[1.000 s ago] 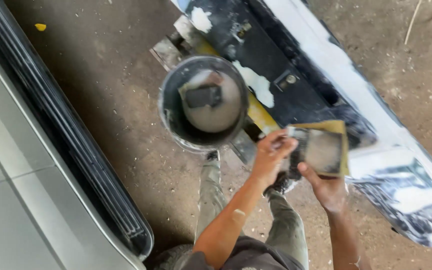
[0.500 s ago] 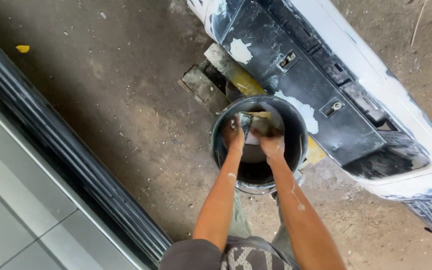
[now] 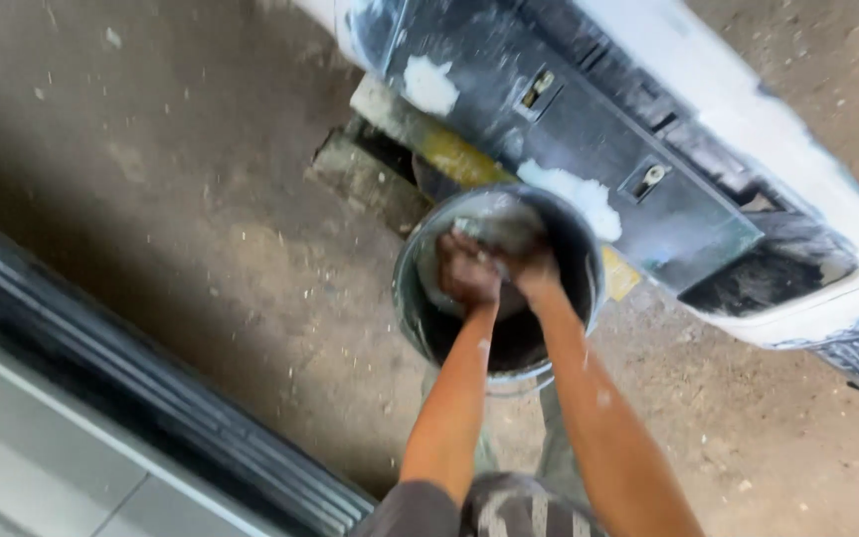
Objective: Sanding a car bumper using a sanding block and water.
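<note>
Both hands are down inside a round grey metal bucket (image 3: pixel 420 298) standing on the dirt floor. Left hand (image 3: pixel 466 270) is curled, knuckles up, against the near-left part of the bucket's interior; right hand (image 3: pixel 534 267) is pressed close beside it, the two touching. Between them sits a pale grey, wet-looking piece (image 3: pixel 494 231), blurred; whether the fingers pinch it or merely press on it cannot be told. Bucket interior is dark toward the near side, lighter grey toward the far side. Just beyond the bucket lies a black-and-white car body panel (image 3: pixel 589 139) with white filler patches, running away to the bucket's right. A yellow-edged wooden block (image 3: pixel 429 139) lies beyond the bucket, under the panel. Well left of the bucket runs a dark ribbed strip (image 3: pixel 101 368).
</note>
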